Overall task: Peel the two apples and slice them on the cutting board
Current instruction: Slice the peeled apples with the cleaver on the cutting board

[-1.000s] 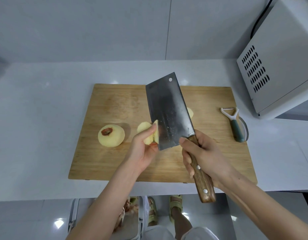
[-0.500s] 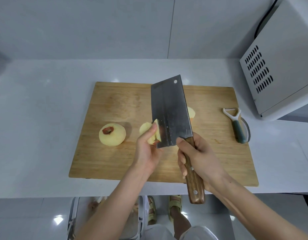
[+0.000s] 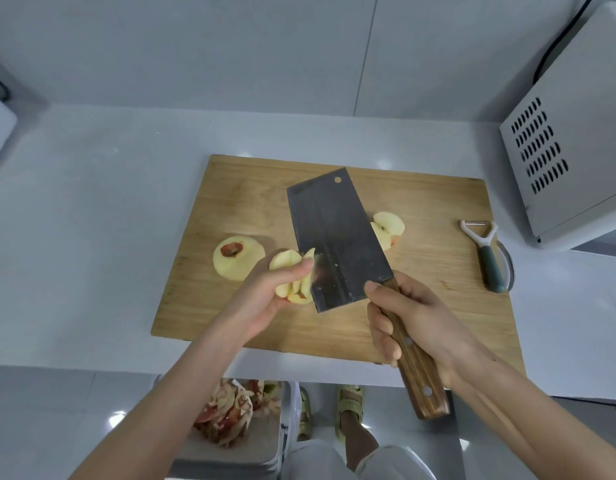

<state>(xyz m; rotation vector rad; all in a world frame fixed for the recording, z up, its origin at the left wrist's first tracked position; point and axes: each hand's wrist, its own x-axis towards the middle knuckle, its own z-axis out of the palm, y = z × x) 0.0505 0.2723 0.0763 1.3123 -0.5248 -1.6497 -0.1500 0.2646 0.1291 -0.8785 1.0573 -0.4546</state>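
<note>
A wooden cutting board (image 3: 251,188) lies on the white counter. My left hand (image 3: 265,299) holds a peeled apple piece (image 3: 289,265) above the board, thumb on top. My right hand (image 3: 413,323) grips the wooden handle of a cleaver (image 3: 334,237), whose blade edge is against the held piece. A peeled whole apple (image 3: 237,258) with red skin around its stem sits on the board to the left. Another cut apple piece (image 3: 389,226) lies beyond the blade on the right, partly hidden by it.
A peeler (image 3: 486,251) with a green handle lies at the board's right edge. A white microwave (image 3: 576,133) stands at the back right. Below the counter edge a bin (image 3: 230,420) holds apple peels. My feet in sandals show on the floor.
The cleaver blade has tilted flatter and shifted against the apple piece in my left hand. Both hands stay in nearly the same place over the board.
</note>
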